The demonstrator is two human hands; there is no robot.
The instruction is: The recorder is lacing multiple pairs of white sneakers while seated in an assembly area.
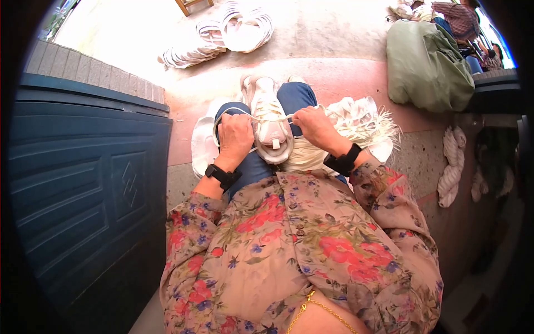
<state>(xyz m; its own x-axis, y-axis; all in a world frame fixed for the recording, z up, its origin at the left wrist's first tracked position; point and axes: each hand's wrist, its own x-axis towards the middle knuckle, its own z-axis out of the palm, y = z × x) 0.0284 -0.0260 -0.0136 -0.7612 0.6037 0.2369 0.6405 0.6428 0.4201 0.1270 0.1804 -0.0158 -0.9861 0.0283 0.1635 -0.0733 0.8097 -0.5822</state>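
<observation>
A white shoe (272, 133) rests between my knees, its heel toward me. Cream laces (269, 111) cross its front in rows. My left hand (236, 135) is closed on one lace end, just left of the shoe, with a loop of lace hanging beside it. On the other side, my right hand (318, 127) pinches the opposite end. The lace stretches across the shoe between both fists. Against my right thigh lies a thick bundle of loose cream laces (356, 119). Another white shoe or shoe part (203, 146), partly hidden, sits by my left leg.
A blue panelled door (89, 183) stands close on my left. Beyond my feet, stacked white shoe parts (245, 30) lie on the floor. A large green sack (425, 67) sits at the far right, with people behind it. Twisted white bundles (451, 167) lie to the right.
</observation>
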